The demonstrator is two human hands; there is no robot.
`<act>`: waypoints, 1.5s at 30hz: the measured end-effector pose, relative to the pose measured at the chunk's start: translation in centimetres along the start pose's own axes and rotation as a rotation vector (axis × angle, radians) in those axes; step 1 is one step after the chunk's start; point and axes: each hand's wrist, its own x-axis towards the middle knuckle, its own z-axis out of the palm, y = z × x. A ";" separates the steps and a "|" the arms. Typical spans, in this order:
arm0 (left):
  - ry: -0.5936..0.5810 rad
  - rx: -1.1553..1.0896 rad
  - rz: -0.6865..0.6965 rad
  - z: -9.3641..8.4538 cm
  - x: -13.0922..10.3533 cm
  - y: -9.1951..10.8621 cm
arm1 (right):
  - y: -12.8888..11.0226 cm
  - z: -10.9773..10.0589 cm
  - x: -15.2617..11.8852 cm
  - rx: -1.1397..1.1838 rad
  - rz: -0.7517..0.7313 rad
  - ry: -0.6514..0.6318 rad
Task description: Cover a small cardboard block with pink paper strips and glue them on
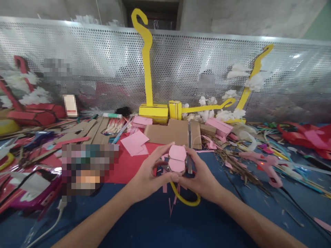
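Note:
Between both hands is a small pink paper-covered piece (177,159), its face split across the middle by a crease or gap. My left hand (152,168) grips its left side, fingertips at the top and thumb along the lower edge. From the other side my right hand (199,172) closes on it, the thumbs meeting below. Under the hands lie yellow-handled scissors (191,203), their blades hidden, among pink paper scraps. A metal ruler (190,148) runs just behind my right fingers, over brown cardboard (165,134).
Pink sheets (133,143) and red paper (120,168) lie left of the hands. A pink glue gun (266,165) with a lit orange light rests at right, its cord trailing forward. Yellow hooked cardboard shapes (147,62) stand at the back before a perforated metal panel (103,69).

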 end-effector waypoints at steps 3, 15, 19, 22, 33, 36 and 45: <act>0.014 -0.116 -0.071 0.1 0.3 0.0 | 0.3 -0.3 -0.1 0.133 0.009 -0.094; 0.136 -0.063 -0.143 0.1 0.5 -0.7 | 0.8 0.1 0.4 0.157 0.069 -0.030; 0.174 -0.008 -0.169 0.0 0.5 -0.7 | 0.8 0.3 0.4 0.085 0.052 -0.019; 0.173 -0.008 -0.177 0.0 0.5 -0.5 | 0.9 0.3 0.4 0.039 0.026 -0.013; 0.232 -0.113 -0.196 -0.2 0.7 -0.7 | 1.0 0.5 0.3 -0.024 0.079 0.006; 0.267 -0.069 -0.190 -0.3 0.8 -0.6 | 1.0 0.5 0.3 -0.005 0.094 0.004; 0.256 -0.117 -0.239 -0.6 1.1 -1.0 | 0.4 0.4 0.2 0.038 0.120 -0.031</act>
